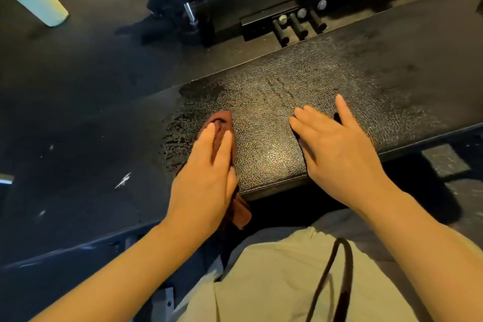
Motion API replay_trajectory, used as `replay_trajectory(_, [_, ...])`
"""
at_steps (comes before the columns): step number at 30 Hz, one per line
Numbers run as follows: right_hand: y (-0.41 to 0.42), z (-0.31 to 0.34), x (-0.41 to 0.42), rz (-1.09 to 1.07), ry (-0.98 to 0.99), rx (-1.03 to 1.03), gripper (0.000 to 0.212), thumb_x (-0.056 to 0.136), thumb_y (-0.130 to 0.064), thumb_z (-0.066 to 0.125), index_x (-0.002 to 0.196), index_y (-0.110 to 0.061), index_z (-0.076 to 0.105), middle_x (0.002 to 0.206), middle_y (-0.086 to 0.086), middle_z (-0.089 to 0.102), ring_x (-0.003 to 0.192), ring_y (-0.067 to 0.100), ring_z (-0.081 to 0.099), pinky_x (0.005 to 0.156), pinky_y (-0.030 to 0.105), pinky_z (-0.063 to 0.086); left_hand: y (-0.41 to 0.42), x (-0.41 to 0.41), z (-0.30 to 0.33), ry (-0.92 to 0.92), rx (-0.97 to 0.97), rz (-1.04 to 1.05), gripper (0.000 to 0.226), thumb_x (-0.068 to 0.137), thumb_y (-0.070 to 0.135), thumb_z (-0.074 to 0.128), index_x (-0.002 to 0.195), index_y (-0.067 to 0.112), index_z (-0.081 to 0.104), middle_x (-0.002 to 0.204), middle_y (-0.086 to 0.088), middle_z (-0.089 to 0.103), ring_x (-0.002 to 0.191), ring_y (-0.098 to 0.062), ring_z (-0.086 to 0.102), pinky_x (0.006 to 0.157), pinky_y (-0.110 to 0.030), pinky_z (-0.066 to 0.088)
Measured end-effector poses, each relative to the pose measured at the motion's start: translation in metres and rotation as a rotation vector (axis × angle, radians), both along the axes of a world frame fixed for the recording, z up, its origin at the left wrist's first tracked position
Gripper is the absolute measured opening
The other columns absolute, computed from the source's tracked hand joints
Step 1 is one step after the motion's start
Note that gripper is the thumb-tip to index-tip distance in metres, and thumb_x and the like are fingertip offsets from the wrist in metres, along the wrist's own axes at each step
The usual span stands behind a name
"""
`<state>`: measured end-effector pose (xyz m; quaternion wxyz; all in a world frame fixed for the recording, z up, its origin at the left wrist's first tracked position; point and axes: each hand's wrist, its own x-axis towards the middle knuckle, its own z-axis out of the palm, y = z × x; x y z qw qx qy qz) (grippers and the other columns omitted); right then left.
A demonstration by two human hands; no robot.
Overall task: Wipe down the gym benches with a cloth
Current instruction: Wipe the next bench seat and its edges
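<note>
Cloth (222, 123): pressed flat under left hand (206, 175), at 9 o'clock on bench pad (326, 73).
Right hand (337, 149): spread flat, nothing held.
Progress: wet streaks near the cloth; far right of the pad judged unwiped.

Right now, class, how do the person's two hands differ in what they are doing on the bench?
The left hand presses a reddish cloth flat against the bench; the right hand rests bare on the pad, holding nothing. The left hand's fingers lie close together; the right hand's are spread, with the index finger reaching ahead. Both lie palm down with straight fingers.
</note>
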<state>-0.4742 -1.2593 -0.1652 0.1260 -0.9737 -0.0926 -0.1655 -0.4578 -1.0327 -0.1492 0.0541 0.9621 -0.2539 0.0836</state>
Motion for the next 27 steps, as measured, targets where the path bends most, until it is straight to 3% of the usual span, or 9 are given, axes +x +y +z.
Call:
replay_trajectory(2, [0.0, 0.002, -0.003, -0.006, -0.003, 0.008, 0.041, 0.09, -0.019, 0.046, 0.123, -0.004, 0.064, 0.129, 0.011, 0.062, 0.123, 0.025, 0.057, 0.115, 0.056, 0.02, -0.037, 0.002, -0.006, -0.006, -0.112, -0.088, 0.052, 0.091, 0.022, 0.042, 0.138, -0.001, 0.046, 0.148, -0.013, 0.033, 0.136, -0.017, 0.035, 0.098, -0.019, 0.044])
replay_trajectory(5, [-0.009, 0.01, -0.008, -0.032, 0.006, 0.031, 0.044, 0.092, -0.026, 0.038, 0.12, -0.007, 0.065, 0.122, 0.007, 0.066, 0.117, 0.023, 0.061, 0.119, 0.047, 0.011, -0.094, 0.01, -0.011, -0.013, -0.122, -0.151, 0.058, 0.091, 0.029, 0.035, 0.142, 0.002, 0.041, 0.148, -0.021, 0.037, 0.136, -0.032, 0.039, 0.098, -0.037, 0.047])
replay_trajectory(7, [-0.02, 0.013, -0.011, -0.05, -0.014, 0.044, 0.03, 0.092, -0.021, 0.049, 0.11, -0.007, 0.069, 0.111, 0.006, 0.07, 0.106, 0.024, 0.065, 0.119, 0.044, 0.007, -0.104, 0.013, -0.011, 0.008, -0.069, -0.146, 0.061, 0.089, 0.031, 0.031, 0.142, 0.004, 0.042, 0.146, -0.023, 0.04, 0.133, -0.035, 0.043, 0.093, -0.041, 0.05])
replay_trajectory(10, [-0.026, 0.016, -0.013, -0.054, -0.051, 0.029, 0.015, 0.082, -0.014, 0.065, 0.092, -0.004, 0.072, 0.1, 0.009, 0.071, 0.094, 0.027, 0.069, 0.118, 0.047, 0.012, -0.077, 0.007, -0.006, 0.022, -0.011, -0.177, 0.058, 0.088, 0.03, 0.033, 0.139, 0.006, 0.048, 0.144, -0.023, 0.042, 0.127, -0.036, 0.049, 0.082, -0.041, 0.055])
replay_trajectory(14, [-0.011, 0.015, -0.011, -0.023, -0.071, 0.023, 0.016, 0.079, -0.014, 0.068, 0.091, -0.005, 0.073, 0.096, 0.011, 0.071, 0.1, 0.031, 0.067, 0.114, 0.051, 0.019, 0.001, 0.003, 0.0, 0.014, 0.074, -0.1, 0.057, 0.091, 0.033, 0.032, 0.141, 0.008, 0.047, 0.148, -0.018, 0.039, 0.122, -0.033, 0.055, 0.075, -0.036, 0.056])
replay_trajectory(18, [0.013, 0.014, -0.003, 0.06, -0.035, 0.029, 0.018, 0.079, -0.016, 0.072, 0.094, -0.008, 0.075, 0.101, 0.01, 0.071, 0.103, 0.032, 0.065, 0.112, 0.054, 0.022, 0.029, 0.005, 0.0, -0.042, 0.101, 0.016, 0.047, 0.095, 0.025, 0.054, 0.137, 0.003, 0.051, 0.148, -0.018, 0.036, 0.119, -0.037, 0.057, 0.067, -0.038, 0.058])
replay_trajectory(20, [0.027, 0.015, 0.008, 0.1, 0.008, 0.0, 0.019, 0.079, -0.016, 0.071, 0.097, -0.008, 0.073, 0.104, 0.008, 0.07, 0.105, 0.031, 0.064, 0.113, 0.052, 0.021, 0.007, 0.01, -0.003, -0.019, 0.065, 0.049, 0.053, 0.092, 0.021, 0.059, 0.139, 0.001, 0.047, 0.147, -0.023, 0.037, 0.125, -0.039, 0.051, 0.071, -0.042, 0.058])
replay_trajectory(24, [0.061, 0.027, 0.035, 0.155, 0.145, 0.031, 0.025, 0.091, -0.022, 0.051, 0.109, -0.014, 0.065, 0.121, 0.002, 0.061, 0.115, 0.023, 0.053, 0.101, 0.035, 0.04, 0.0, 0.017, -0.009, 0.061, 0.052, -0.045, 0.059, 0.095, 0.031, 0.028, 0.148, 0.006, 0.033, 0.154, -0.019, 0.026, 0.139, -0.033, 0.035, 0.085, -0.043, 0.056])
replay_trajectory(27, [0.08, 0.037, 0.049, 0.161, 0.194, 0.007, 0.029, 0.095, -0.027, 0.043, 0.118, -0.018, 0.058, 0.127, -0.002, 0.054, 0.12, 0.02, 0.047, 0.088, 0.034, 0.047, 0.05, 0.007, -0.004, 0.064, 0.096, -0.057, 0.06, 0.094, 0.035, 0.024, 0.149, 0.012, 0.033, 0.156, -0.013, 0.027, 0.138, -0.026, 0.039, 0.09, -0.035, 0.055])
